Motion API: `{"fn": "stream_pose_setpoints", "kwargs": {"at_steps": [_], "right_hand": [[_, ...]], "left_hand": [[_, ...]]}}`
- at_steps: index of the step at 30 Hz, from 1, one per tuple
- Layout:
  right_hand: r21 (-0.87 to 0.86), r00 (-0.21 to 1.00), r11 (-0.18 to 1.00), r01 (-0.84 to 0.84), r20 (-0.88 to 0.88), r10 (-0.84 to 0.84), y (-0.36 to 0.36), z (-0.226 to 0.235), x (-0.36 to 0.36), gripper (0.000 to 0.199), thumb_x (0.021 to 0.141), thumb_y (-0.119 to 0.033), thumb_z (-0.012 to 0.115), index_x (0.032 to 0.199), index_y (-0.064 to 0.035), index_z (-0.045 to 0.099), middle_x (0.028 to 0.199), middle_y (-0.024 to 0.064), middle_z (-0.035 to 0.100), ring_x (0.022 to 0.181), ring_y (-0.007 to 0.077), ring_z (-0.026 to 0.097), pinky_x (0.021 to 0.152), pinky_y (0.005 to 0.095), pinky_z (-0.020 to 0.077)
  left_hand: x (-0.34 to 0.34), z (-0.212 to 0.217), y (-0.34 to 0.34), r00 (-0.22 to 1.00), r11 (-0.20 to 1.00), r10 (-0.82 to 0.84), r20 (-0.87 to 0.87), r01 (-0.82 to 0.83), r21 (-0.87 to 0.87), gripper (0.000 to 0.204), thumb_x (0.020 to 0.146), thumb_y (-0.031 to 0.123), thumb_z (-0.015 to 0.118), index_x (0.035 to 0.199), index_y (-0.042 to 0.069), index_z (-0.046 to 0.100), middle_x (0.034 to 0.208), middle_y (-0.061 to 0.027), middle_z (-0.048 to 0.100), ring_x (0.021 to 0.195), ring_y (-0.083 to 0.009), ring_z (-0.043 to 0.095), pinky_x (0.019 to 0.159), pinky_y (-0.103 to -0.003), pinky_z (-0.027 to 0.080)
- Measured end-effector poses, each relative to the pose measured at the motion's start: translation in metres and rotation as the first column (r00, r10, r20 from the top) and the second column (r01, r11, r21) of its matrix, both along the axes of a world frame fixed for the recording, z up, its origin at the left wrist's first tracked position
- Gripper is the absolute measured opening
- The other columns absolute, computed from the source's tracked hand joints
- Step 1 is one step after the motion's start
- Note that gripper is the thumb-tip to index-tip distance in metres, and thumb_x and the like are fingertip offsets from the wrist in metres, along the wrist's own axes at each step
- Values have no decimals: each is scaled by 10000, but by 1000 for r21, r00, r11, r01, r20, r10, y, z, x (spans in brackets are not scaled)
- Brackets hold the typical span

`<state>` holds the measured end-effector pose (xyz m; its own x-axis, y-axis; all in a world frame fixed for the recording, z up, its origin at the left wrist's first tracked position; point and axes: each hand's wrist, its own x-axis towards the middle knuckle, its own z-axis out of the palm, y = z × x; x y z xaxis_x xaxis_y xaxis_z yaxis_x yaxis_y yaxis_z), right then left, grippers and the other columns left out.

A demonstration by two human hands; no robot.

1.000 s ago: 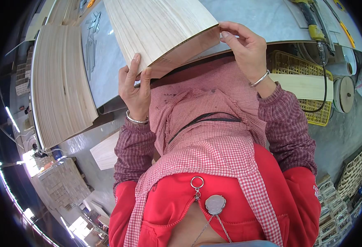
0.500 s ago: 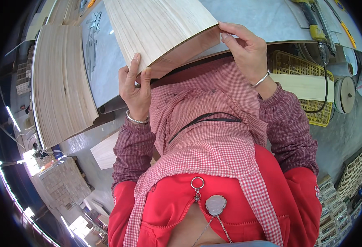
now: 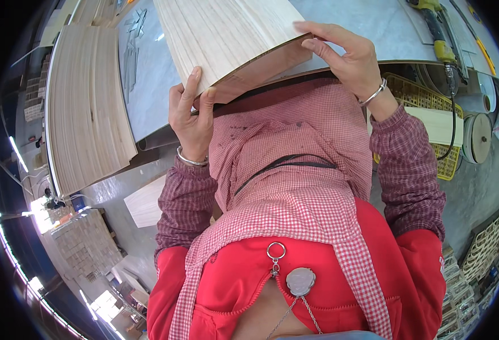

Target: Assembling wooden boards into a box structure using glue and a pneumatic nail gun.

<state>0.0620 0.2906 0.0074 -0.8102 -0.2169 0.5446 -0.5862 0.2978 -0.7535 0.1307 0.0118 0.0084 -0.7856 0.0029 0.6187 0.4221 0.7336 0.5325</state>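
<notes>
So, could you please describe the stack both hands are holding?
On the grey worktable, find the pale wood veneer stack at top centre. Unlike the other veneer stack lying untouched at the left, its near edge is gripped by the left hand and right hand.

pale matt wooden sheet (image 3: pixel 227 34), smooth grey tabletop (image 3: pixel 374 28)

Two hands hold a stack of thin wood sheets (image 3: pixel 232 39) by its near edge. The left hand (image 3: pixel 191 110) grips one corner, fingers up on top. The right hand (image 3: pixel 349 56) grips the other corner. Another wood pile (image 3: pixel 88 107) lies left of the left hand.
</notes>
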Motion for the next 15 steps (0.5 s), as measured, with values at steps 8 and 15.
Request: {"fn": "stream_pose_setpoints", "kwargs": {"at_steps": [8,15], "right_hand": [[-70,988,987,-144,39,147,9,-5,-14,270,852,15,599,1090,-81,682,1065,14,688,820,78,634,748,149,488],[-158,984,971,-178,-58,171,2,-7,-3,291,823,55,596,1059,-83,696,1011,15,704,754,69,637,695,130,496]], "left_hand": [[3,0,-2,1000,1000,8,9,-8,1,392,797,156,734,1172,82,645,825,-42,493,647,-100,429,527,-197,380],[19,4,-2,997,999,46,58,-45,-15,376,779,140,737,1147,118,663,844,-54,500,693,-123,466,585,-214,419]]}}
